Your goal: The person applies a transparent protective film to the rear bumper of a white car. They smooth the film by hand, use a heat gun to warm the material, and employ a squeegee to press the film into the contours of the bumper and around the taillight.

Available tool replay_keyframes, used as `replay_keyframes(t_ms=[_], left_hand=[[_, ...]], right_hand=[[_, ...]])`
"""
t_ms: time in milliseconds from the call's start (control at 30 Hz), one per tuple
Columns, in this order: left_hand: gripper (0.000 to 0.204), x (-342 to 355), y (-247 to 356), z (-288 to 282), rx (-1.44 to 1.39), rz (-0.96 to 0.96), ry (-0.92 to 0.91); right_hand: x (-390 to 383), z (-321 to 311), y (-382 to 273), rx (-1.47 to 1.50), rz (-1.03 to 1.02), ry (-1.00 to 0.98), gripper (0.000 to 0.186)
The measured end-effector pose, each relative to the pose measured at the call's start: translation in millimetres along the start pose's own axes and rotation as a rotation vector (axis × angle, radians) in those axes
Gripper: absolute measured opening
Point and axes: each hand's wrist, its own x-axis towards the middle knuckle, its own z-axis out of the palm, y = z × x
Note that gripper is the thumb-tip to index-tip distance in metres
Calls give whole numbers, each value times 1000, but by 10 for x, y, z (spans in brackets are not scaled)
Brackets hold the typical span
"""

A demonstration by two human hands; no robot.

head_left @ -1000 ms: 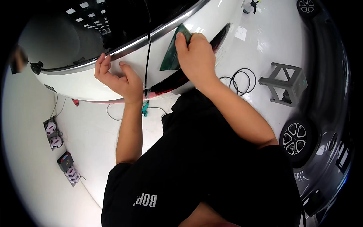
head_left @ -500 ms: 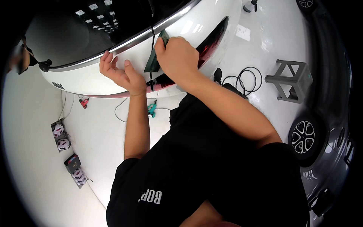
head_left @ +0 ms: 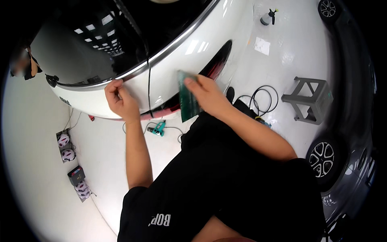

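My right hand (head_left: 205, 94) grips a dark green, flat, blade-like squeegee (head_left: 187, 103), thumb on its face. The squeegee hangs in front of the car's tail light strip, apart from the white panel. My left hand (head_left: 121, 104) is at the chrome trim (head_left: 133, 74), its fingers curled in towards the palm. Whether something thin is pinched in them is hidden. Between the hands, the white car's rear panel (head_left: 165, 80) is crossed by a dark, narrow gap (head_left: 149, 90) running down from the glass. A red and black tail light (head_left: 217, 64) lies beyond my right hand.
A teal heat gun (head_left: 158, 129) with a cord lies on the floor below the car. To the right are a black hose coil (head_left: 266, 99), a grey stool (head_left: 312, 99), a spray bottle (head_left: 267, 18) and a dark car (head_left: 350, 133). Another person (head_left: 30, 64) is at far left.
My right hand has drawn the squeegee off the panel, down and to the right. My left hand's spread fingers have curled in, and the hand sits lower. The view has shifted.
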Motion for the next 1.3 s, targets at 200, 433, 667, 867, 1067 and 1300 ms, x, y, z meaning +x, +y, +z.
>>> replay_keyframes(t_ms=[200, 433, 667, 867, 1067, 1300], left_hand=[[15, 70, 64, 125, 132, -64, -7], [13, 111, 47, 172, 359, 15, 23], [14, 145, 85, 172, 429, 54, 3], [13, 119, 129, 222, 430, 39, 10], [13, 118, 117, 303, 333, 61, -47], [11, 58, 159, 237, 147, -39, -110]], right_hand=[[1210, -1440, 437, 228, -21, 591, 55], [2834, -2617, -212, -106, -409, 619, 46], [3013, -2848, -474, -287, -204, 410, 47], [1951, -1740, -322, -667, -331, 535, 41], [978, -616, -257, -699, -187, 518, 46], [316, 562, -204, -772, -226, 478, 39]])
